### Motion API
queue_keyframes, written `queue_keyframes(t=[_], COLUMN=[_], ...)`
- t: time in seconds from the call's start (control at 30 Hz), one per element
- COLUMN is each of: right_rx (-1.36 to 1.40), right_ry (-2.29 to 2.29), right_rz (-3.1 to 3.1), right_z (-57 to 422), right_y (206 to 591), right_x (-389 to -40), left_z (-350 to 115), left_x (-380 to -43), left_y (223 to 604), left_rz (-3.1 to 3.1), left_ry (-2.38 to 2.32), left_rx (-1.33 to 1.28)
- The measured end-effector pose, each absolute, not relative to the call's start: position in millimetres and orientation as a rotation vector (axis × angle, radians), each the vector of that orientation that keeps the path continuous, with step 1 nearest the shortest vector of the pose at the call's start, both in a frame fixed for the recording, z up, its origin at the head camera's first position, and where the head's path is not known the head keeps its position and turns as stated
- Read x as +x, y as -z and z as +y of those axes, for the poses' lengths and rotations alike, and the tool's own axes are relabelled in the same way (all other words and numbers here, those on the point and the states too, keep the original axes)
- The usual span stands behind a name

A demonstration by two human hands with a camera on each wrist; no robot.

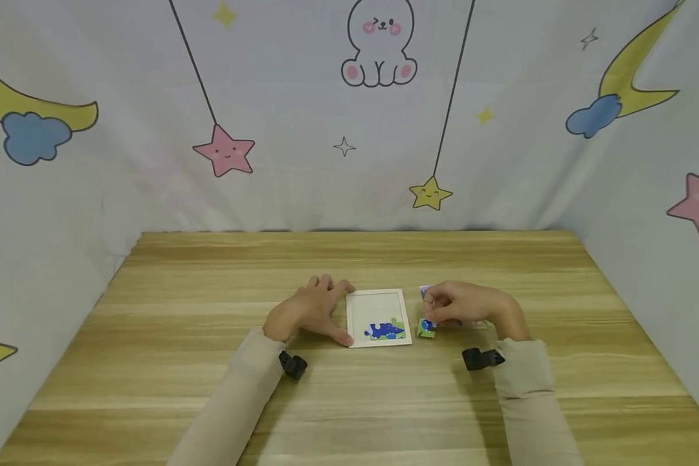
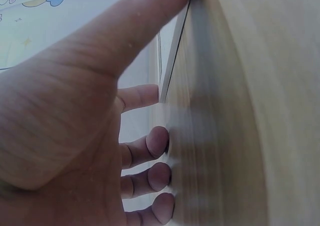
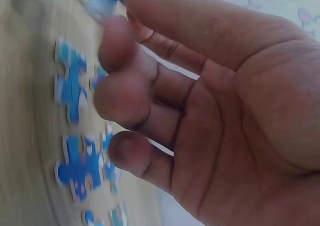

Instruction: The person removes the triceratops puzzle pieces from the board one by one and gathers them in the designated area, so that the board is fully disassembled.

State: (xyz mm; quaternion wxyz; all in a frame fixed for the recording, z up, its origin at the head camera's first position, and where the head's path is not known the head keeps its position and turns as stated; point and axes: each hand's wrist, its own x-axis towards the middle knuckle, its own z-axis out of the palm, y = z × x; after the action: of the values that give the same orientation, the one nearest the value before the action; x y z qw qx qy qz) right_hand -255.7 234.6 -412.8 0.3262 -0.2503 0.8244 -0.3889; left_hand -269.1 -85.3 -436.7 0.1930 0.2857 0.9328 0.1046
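A white square puzzle frame [image 1: 378,345] lies on the table, with joined blue and green jigsaw pieces [image 1: 387,331] along its lower right inside. My left hand [image 1: 311,307] spreads along the frame's left side, thumb at the near corner and index finger at the far one. In the left wrist view the other fingertips [image 2: 159,177] rest on the table. Just right of the frame, my right hand [image 1: 466,303] pinches a blue and green jigsaw piece [image 1: 426,329] between thumb and fingers. Its blue part is blurred at the thumb tip in the right wrist view.
Loose blue jigsaw pieces [image 3: 80,166] lie on the wooden table [image 1: 384,408] by the right hand, which partly hides them in the head view. A printed cloth [image 1: 303,194] hangs behind the table and at both sides. A black wrist camera [image 1: 482,358] sits on each sleeve.
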Motion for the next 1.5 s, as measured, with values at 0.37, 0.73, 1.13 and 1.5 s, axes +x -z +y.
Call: queue_keyframes(t=[0.37, 0.73, 1.13, 1.5], right_rx=[-0.625, -0.564, -0.772, -0.846], right_ry=[0.980, 0.984, 0.949, 0.820], right_rz=[2.141, 2.175, 2.265, 2.284], right_z=[251, 252, 212, 166], right_y=[417, 417, 425, 429], right_x=[-260, -261, -265, -257], left_z=[-85, -84, -83, -82], left_x=[-269, -271, -270, -271], left_y=[434, 437, 435, 435], left_rz=[2.621, 2.625, 2.620, 2.613], left_ry=[-0.297, -0.280, -0.289, -0.279], left_rx=[0.801, 0.792, 0.789, 0.765])
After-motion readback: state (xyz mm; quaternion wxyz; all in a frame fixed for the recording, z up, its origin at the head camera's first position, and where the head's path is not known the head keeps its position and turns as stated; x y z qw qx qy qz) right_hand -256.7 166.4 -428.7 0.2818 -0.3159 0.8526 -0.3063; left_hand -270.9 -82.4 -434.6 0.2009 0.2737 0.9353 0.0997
